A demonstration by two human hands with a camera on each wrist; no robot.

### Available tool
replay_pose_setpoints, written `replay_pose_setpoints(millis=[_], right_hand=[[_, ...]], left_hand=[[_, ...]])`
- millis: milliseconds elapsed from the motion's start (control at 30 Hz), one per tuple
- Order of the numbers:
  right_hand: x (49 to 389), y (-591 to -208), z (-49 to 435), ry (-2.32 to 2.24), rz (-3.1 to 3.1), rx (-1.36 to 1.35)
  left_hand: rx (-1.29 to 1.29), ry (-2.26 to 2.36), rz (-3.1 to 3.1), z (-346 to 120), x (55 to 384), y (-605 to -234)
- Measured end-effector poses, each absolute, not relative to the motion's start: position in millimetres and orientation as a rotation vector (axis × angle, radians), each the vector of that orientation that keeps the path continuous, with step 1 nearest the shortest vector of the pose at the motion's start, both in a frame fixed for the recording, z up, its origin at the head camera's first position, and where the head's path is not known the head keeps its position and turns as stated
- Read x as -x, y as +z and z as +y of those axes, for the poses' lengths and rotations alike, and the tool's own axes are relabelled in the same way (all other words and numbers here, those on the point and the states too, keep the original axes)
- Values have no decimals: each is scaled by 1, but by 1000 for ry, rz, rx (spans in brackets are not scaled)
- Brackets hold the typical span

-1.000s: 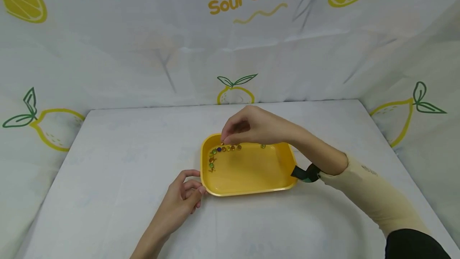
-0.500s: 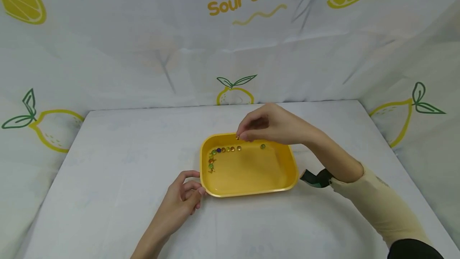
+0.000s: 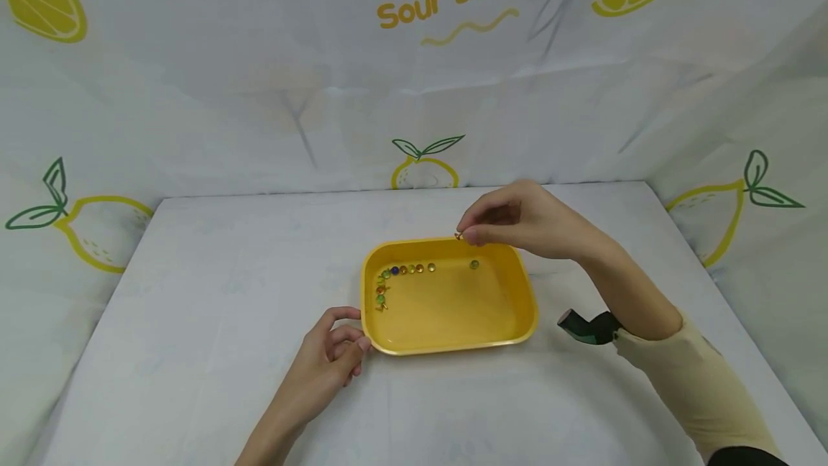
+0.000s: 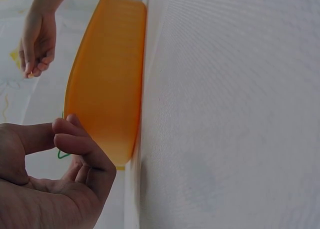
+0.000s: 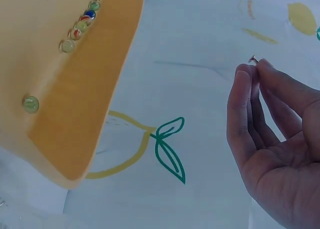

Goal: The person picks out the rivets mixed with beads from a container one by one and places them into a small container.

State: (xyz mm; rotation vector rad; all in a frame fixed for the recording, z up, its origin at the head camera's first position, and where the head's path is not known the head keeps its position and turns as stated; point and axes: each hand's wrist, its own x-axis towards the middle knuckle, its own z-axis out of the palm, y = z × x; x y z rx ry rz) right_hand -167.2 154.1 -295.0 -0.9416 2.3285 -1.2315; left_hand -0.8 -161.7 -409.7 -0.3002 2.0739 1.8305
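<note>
In the head view, my right hand (image 3: 527, 221) pinches a small gold thumbtack (image 3: 458, 236) between thumb and fingertips, just above the far rim of the yellow tray (image 3: 453, 315). The right wrist view shows the thumbtack (image 5: 254, 59) at the fingertips, apart from the tray. My left hand (image 3: 330, 354) holds the tray's near left corner, its fingers bent against the rim. Inside the tray, several glass marbles (image 3: 420, 268), one of them blue, run along the left and far walls. Gold thumbtacks (image 3: 382, 307) lie among those at the left.
One greenish marble (image 3: 474, 265) sits by itself near the tray's far right part. A white cloth with lemon prints covers the table (image 3: 226, 272) and the wall behind. A dark strap end (image 3: 589, 327) hangs from the right sleeve.
My right hand has moved right and slightly up from the row of marbles, carrying the thumbtack along the far rim. The left hand and tray stay in place.
</note>
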Motion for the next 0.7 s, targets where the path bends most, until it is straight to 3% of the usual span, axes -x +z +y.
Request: replay_pose_setpoints(millis=[700], right_hand=[[158, -298, 210, -1311, 2540, 643]], left_hand=[[315, 1823, 2086, -160, 1, -409]])
